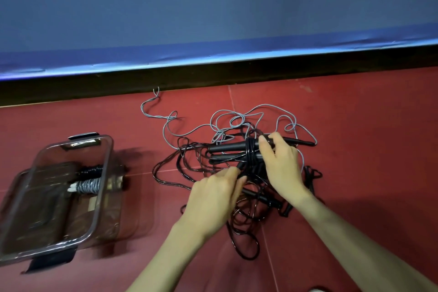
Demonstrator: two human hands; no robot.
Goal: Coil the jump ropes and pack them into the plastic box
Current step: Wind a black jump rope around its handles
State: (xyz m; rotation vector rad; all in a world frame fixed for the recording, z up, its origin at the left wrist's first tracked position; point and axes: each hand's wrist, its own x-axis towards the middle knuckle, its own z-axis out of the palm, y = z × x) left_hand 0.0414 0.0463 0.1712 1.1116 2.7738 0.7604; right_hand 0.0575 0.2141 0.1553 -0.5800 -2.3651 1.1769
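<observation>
Hands meet over a tangle of jump ropes on the red floor [355, 137]. Our right hand [282, 166] curls around a bundle of black handles [227, 147], thumb on top just beside the turns of black cord [251, 149] wound about their middle. Our left hand [213, 197] reaches in from below, its fingers bent into the black rope beneath the bundle; we cannot tell whether they pinch a strand or only press against it. Loose black rope [244, 239] sprawls in loops around and under both hands, with further black handles [260, 197] lying between the wrists. A grey rope [170, 123] trails in loose curls behind the black pile, its far end reaching toward the dark baseboard [118, 87] under a blue wall [213, 7]. Well to the left stands the clear plastic box [104, 197], open, lid latches hanging at its ends. Inside it lie two coiled ropes side by side, one black [91, 171] and one grey with a white handle tip [87, 186].
</observation>
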